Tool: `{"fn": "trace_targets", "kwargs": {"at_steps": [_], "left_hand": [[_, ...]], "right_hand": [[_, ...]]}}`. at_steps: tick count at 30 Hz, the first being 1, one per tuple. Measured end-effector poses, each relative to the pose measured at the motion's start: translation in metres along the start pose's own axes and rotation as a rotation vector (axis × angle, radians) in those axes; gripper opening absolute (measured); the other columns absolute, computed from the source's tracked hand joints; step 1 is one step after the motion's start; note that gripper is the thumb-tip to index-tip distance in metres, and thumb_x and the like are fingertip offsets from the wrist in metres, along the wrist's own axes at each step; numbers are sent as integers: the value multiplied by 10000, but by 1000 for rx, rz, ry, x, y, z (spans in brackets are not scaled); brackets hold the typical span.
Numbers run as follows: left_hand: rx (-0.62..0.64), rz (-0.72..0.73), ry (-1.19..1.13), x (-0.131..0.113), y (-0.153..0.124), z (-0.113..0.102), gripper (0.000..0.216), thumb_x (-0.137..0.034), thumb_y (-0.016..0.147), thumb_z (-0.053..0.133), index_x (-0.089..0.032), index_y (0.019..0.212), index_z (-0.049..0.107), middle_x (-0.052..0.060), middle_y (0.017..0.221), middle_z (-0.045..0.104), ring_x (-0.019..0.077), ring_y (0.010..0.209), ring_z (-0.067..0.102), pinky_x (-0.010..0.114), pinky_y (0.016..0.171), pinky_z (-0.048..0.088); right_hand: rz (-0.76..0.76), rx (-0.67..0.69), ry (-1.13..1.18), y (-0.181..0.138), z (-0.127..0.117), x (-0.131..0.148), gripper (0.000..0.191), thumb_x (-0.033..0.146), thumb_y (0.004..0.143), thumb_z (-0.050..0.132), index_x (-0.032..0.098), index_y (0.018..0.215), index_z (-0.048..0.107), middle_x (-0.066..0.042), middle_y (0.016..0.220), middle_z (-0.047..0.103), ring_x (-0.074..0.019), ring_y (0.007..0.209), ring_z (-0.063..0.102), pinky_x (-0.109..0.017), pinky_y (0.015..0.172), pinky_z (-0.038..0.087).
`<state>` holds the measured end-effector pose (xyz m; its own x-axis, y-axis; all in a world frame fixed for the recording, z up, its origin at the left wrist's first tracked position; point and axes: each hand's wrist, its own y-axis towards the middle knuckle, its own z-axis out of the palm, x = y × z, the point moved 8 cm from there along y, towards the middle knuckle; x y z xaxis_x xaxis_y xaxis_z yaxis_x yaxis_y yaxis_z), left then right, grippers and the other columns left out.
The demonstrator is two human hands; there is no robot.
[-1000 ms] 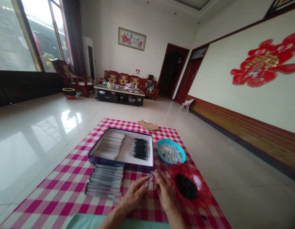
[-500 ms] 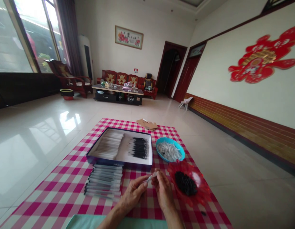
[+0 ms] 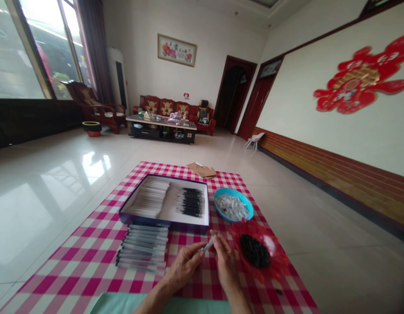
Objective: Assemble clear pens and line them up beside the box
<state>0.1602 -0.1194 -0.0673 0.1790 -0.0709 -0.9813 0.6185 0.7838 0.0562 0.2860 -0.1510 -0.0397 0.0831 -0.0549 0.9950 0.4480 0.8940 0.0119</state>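
Observation:
My left hand (image 3: 185, 266) and my right hand (image 3: 225, 261) are raised close together above the checked cloth (image 3: 90, 270). Their fingertips pinch a small clear pen part (image 3: 207, 246) between them. Just right of my right hand lies a red glass dish (image 3: 274, 261) heaped with small black pieces (image 3: 254, 251). Beyond my hands stands an open white box (image 3: 162, 222) holding rows of pale pen barrels (image 3: 148, 199) and black-tipped pens (image 3: 190, 203). Finished-looking pens (image 3: 143, 248) lie in a row left of my left hand. A blue bowl (image 3: 233, 192) holds clear parts.
A flattened cardboard piece (image 3: 201, 170) lies at the cloth's far edge. A small dark bit (image 3: 279, 291) sits on the cloth's right side. A green cloth (image 3: 123, 304) covers my lap. Polished tile floor surrounds the cloth, with a low table (image 3: 161, 124) and sofa (image 3: 166, 107) far back.
The view has tilted slightly and the room sits a little differently. My hands stay close together, and the clear part between them has shifted slightly in my fingers.

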Motion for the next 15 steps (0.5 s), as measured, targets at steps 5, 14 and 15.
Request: {"fn": "trace_targets", "kwargs": {"at_steps": [5, 14, 15], "left_hand": [[-1, -41, 11, -4, 0, 0, 614, -627, 772, 567, -101, 1079, 646, -62, 455, 424, 64, 398, 326, 189, 405, 248], [68, -230, -174, -4, -8, 6, 376, -510, 816, 522, -142, 808, 598, -42, 534, 517, 54, 366, 337, 183, 356, 183], [65, -228, -168, -2, -7, 6, 370, -509, 817, 519, -146, 788, 585, -42, 533, 515, 55, 364, 336, 184, 356, 185]], "right_hand": [[-4, 52, 27, -3, 7, 3, 348, 472, 754, 665, 238, 1008, 704, -56, 1026, 721, -247, 978, 641, -339, 849, 500], [132, 143, 339, -7, 23, -14, 399, 431, 716, 720, 227, 1056, 675, -62, 954, 737, -245, 875, 671, -368, 795, 507], [145, 137, 357, -7, 24, -15, 396, 425, 710, 726, 224, 1047, 677, -61, 934, 739, -242, 852, 674, -361, 769, 512]]}}
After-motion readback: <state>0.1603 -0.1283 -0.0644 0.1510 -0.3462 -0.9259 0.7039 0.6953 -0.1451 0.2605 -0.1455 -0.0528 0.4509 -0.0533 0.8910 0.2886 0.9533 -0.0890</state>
